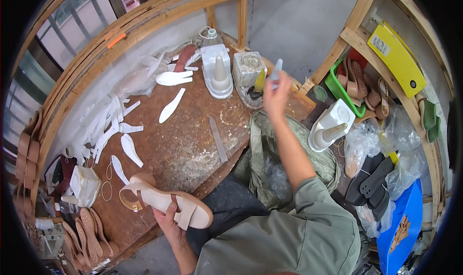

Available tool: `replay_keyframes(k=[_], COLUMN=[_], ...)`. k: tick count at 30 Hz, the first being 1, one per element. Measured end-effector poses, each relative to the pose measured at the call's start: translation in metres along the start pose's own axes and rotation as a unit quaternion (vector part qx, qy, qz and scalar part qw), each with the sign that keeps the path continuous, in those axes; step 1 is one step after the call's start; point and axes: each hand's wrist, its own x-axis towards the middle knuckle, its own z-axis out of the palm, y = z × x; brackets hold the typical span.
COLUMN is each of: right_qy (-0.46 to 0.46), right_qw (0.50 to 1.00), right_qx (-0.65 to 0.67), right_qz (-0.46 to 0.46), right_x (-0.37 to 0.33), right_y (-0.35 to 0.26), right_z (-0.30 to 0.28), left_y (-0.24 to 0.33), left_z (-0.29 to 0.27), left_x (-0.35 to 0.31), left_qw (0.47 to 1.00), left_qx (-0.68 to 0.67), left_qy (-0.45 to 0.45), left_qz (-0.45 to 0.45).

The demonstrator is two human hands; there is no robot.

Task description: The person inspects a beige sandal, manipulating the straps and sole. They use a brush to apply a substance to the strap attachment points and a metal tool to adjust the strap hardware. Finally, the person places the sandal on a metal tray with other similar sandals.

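Observation:
In my left hand (170, 223) is a beige sandal (159, 198) with a block heel and a strap with a gold buckle; my fingers close around its middle, above the bench's near edge. My right hand (277, 99) is stretched out to the far right of the bench and looks slightly blurred. It grips a pale blue-grey handle (276, 73) that stands up past the fingers; what the handle belongs to is unclear. Just left of that hand, a yellow piece (259, 80) rises from the dark opening of a white plastic container (248, 65).
White insole pieces (129, 149) and scraps litter the brown bench (188, 145), with a flat metal strip (218, 139) near its middle. A white cone-necked container (221, 77) stands behind. Soles (89, 231) line the left; a green basket (333, 82) and blue bin (393, 231) are at right.

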Motion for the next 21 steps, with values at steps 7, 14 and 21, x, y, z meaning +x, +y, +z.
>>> replay_keyframes(k=[7,14,21], right_qy=[-0.213,-0.111,-0.263], right_qw=[0.956,0.972,0.953], right_qx=[-0.099,0.148,-0.107], right_qz=[0.177,0.148,0.110], right_x=[0.110,0.113,0.061], right_y=[0.145,0.030,0.016], right_z=[-0.004,-0.015,-0.011], left_y=[-0.028,-0.034,-0.026], left_z=[-0.012,-0.007,0.015], left_x=[0.007,0.010,0.010], left_qw=[0.998,0.997,0.995], left_qx=[-0.001,-0.021,-0.035], left_qy=[-0.017,-0.027,-0.049], left_qz=[-0.068,-0.071,-0.078])
